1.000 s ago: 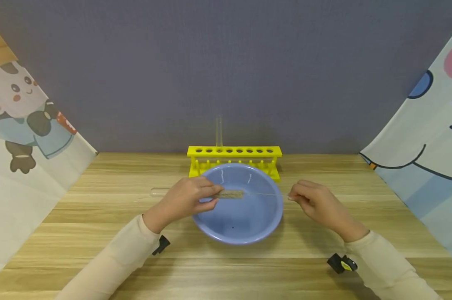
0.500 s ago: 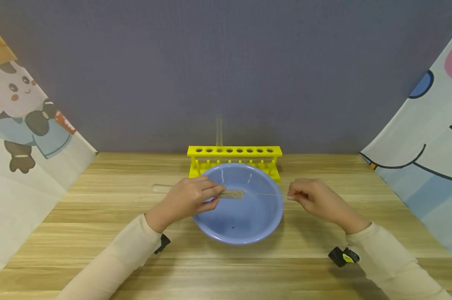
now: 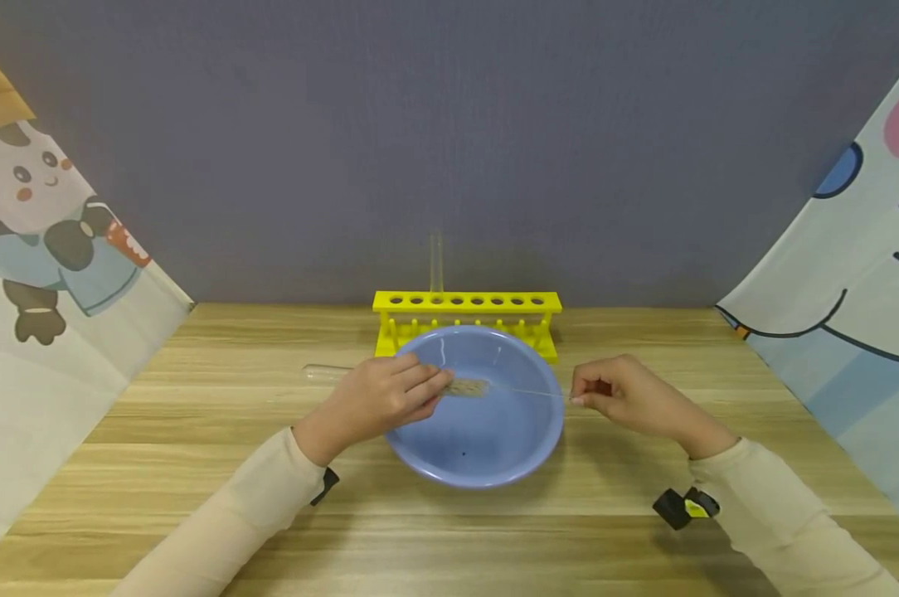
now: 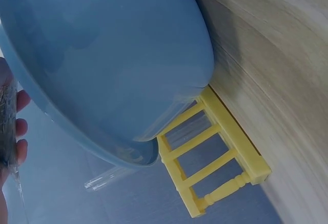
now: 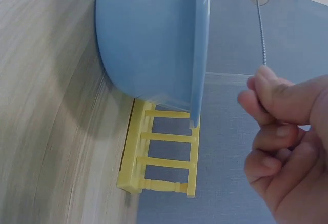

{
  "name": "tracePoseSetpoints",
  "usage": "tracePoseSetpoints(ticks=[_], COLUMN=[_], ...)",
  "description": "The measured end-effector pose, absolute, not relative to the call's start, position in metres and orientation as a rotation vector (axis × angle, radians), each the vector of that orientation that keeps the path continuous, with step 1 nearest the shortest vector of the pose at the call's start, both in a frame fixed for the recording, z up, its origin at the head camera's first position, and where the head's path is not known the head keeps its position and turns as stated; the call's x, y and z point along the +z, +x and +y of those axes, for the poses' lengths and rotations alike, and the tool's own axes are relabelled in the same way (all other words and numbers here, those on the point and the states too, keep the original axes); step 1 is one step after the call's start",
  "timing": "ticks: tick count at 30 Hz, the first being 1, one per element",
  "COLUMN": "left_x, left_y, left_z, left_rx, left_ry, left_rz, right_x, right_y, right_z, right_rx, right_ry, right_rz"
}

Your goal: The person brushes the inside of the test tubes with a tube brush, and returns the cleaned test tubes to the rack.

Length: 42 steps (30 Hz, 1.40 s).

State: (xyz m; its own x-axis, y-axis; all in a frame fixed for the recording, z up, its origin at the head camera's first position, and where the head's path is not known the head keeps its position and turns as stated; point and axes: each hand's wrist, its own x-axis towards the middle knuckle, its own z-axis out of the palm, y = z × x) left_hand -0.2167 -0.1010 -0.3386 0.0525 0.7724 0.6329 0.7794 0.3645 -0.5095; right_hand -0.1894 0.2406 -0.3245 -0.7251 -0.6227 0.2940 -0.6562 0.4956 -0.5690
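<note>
My left hand point(image 3: 378, 402) grips a clear glass test tube point(image 3: 323, 374) lying level over the basin's left side, its rounded end pointing left. Inside the tube's open end sit the pale bristles point(image 3: 468, 388) of a test tube brush. From the tube mouth a thin twisted wire handle point(image 5: 261, 34) runs right to my right hand point(image 3: 624, 400), which pinches its end between thumb and forefinger just beyond the basin's right rim. In the left wrist view, fingers point(image 4: 21, 126) curl round the tube at the left edge. Below is a blue plastic basin point(image 3: 487, 452).
Behind the basin stands a yellow test tube rack point(image 3: 467, 301) with a row of holes; the basin hides part of its base. One clear test tube point(image 3: 436, 265) stands upright in it. A grey-blue panel point(image 3: 449, 149) rises at the wooden table's point(image 3: 233, 348) back edge.
The left hand has shifted slightly right along the tube, covering more of the bristle section. The right hand's fingertips have dipped a little, tilting the wire downward to the right.
</note>
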Motion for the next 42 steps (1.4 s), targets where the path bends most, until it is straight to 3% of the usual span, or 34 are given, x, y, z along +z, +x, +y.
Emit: tracePoseSetpoints(ticks=[11, 29, 42], left_x=[-0.340, -0.342, -0.343], left_y=[-0.217, -0.216, -0.217], left_z=[-0.100, -0.097, -0.098], left_rx=[0.000, -0.067, -0.196], left_ry=[-1.389, -1.390, -1.445], left_rz=[-1.656, -1.696, -1.783], right_x=[-0.321, -0.321, -0.328], right_y=[-0.189, -0.184, -0.178], right_z=[0.237, 0.223, 0.209], right_rx=[1.195, 0.952, 0.662], right_ry=[1.142, 1.030, 1.120], right_rz=[-2.759, -2.739, -2.409])
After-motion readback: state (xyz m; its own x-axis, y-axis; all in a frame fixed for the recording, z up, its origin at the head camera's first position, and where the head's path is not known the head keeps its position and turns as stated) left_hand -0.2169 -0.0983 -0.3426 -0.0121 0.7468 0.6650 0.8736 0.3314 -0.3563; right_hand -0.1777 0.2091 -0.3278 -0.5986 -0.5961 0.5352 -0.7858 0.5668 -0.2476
